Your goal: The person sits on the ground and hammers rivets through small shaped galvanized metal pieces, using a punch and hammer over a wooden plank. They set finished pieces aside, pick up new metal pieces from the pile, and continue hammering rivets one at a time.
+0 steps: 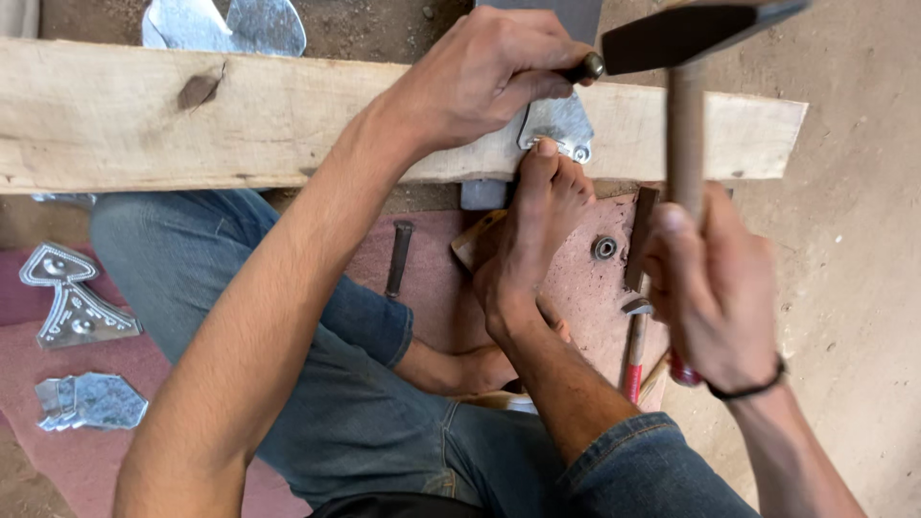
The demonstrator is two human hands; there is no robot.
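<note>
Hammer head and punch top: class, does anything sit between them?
Nothing visible does. The hammer, in the right hand, hangs beside the punch, held by the left hand over the metal piece on the plank.

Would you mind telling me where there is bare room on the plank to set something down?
The wooden plank is bare along its left stretch, from the dark knot toward its left end, and at its right end beyond the hammer. The middle is crowded: left hand, punch, metal piece and foot.
</note>
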